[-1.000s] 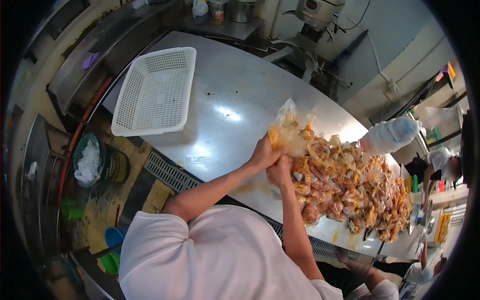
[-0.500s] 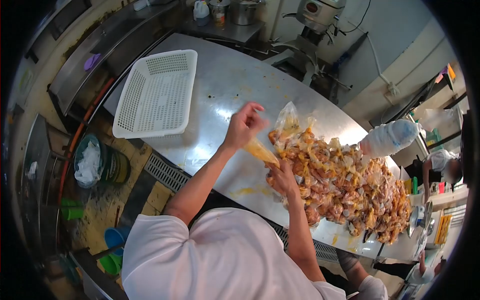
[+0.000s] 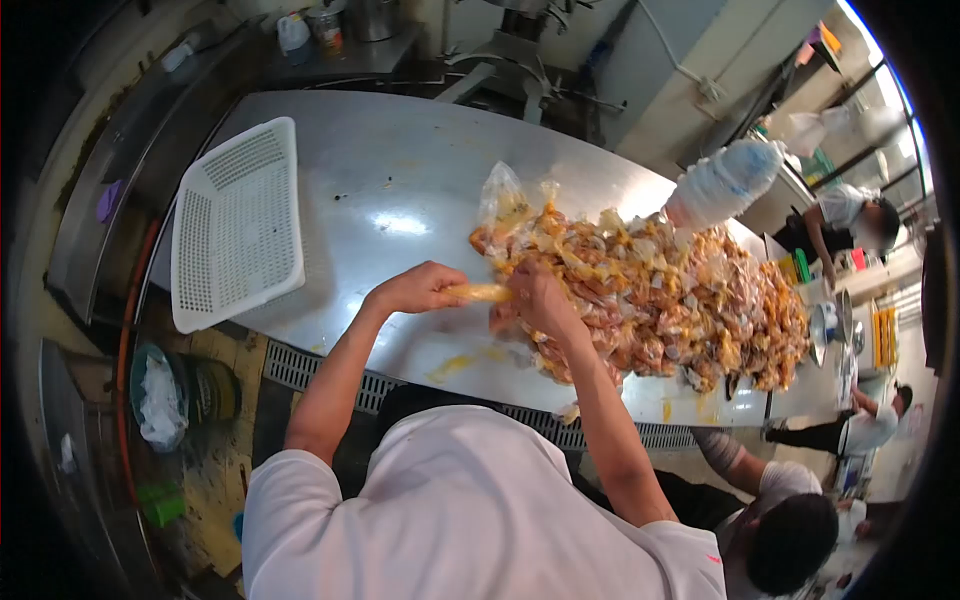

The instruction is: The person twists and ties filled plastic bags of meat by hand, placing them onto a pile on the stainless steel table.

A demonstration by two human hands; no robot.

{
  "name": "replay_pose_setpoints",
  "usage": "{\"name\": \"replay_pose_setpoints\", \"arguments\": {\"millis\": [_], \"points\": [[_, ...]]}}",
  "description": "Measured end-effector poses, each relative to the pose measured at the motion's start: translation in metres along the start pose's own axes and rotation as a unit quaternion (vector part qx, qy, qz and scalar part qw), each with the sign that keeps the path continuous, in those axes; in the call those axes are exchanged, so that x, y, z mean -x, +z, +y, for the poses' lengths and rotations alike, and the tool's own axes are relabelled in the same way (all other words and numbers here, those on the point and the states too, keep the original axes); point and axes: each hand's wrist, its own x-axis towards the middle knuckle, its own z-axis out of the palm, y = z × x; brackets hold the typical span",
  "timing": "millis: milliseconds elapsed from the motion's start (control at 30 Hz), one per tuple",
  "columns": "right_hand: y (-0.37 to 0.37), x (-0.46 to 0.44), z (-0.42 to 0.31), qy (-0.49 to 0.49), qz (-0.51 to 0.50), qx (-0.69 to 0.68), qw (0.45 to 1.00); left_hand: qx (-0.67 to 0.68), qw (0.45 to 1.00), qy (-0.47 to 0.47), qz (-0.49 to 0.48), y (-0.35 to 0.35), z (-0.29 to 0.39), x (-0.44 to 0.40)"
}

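Observation:
My left hand [image 3: 425, 287] is closed around one end of a yellow-stained clear plastic bag [image 3: 482, 292], which is pulled into a taut twist between my hands. My right hand [image 3: 540, 295] grips the other end, its fingers partly hidden from view. Below it hangs a blurred, brownish lump that looks like the bag's filled part. Just beyond and to the right lies a large heap of filled plastic bags [image 3: 650, 300], holding what look like marinated meat pieces. An upright clear bag [image 3: 503, 195] with yellow residue stands at the heap's far left.
A white perforated basket [image 3: 240, 225] sits at the left of the steel table [image 3: 370, 180]. A large plastic-wrapped bundle [image 3: 722, 185] is behind the heap. On the floor at left stands a bin with a white bag [image 3: 160, 400]. Several people are to the right, one person [image 3: 790, 540] close by.
My left hand has come down and closed on the bag, which is now stretched level between both hands. The view has shifted, and a nearby person at lower right shows more.

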Motion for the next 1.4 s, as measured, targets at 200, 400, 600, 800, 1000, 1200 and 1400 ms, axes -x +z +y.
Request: {"name": "replay_pose_setpoints", "arguments": {"millis": [200,400,600,800,1000,1200,1400], "points": [[-0.004,-0.024,-0.033,0.082,0.172,-0.363,0.912,0.444,0.881,0.158,0.051,0.025,0.065,-0.003],[0.005,-0.021,-0.018,-0.015,0.154,-0.307,0.939,0.492,0.850,0.093,0.161,0.025,-0.009,-0.053],[0.022,-0.008,-0.040,0.201,0.247,-0.321,0.892,0.006,0.931,0.102,0.351,0.019,0.066,-0.032],[0.045,-0.005,-0.030,0.182,0.279,-0.352,0.875,-0.100,0.877,0.093,0.461,0.054,0.062,-0.039],[0.040,-0.001,-0.026,0.173,0.160,-0.363,0.902,0.142,0.876,0.070,0.456,0.034,0.032,-0.041],[0.037,0.010,-0.021,0.140,0.135,-0.504,0.841,-0.107,0.889,0.099,0.435,0.040,0.043,-0.024],[0.050,0.034,-0.046,0.124,0.266,-0.351,0.889,0.075,0.930,0.049,0.357,0.060,0.065,-0.018]]}}
